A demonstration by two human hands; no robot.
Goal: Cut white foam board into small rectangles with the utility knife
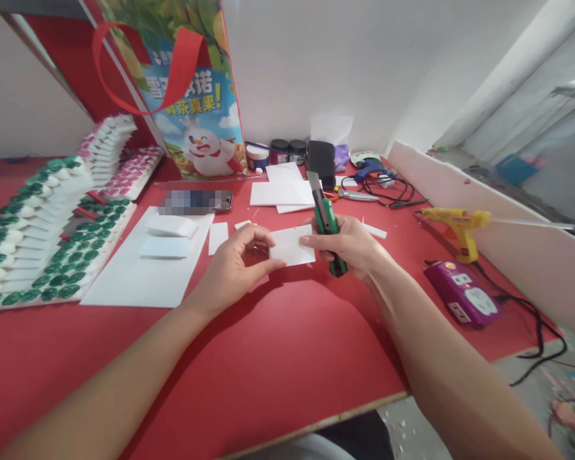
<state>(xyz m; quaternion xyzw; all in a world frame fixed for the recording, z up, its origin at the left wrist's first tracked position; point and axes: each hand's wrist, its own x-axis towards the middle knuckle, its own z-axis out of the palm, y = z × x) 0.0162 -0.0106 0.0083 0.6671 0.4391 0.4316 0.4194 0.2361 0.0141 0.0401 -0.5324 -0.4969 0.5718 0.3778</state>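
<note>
White sheet material (138, 284) is lying on the bench (268, 370) left of the small card (289, 248), whose left edge the left hand (242, 255) is pinching between thumb and fingers. On the card's right side, the right hand (347, 246) is gripping a green cutter (330, 220), its thumb overlapping the card's edge, while a yellow glue gun (466, 239) is resting farther right.

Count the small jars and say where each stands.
3, in a row near the back wall: a white jar at left, a dark-lidded jar in the middle, another dark jar at right, beside the black object. Others may be hidden.
</note>
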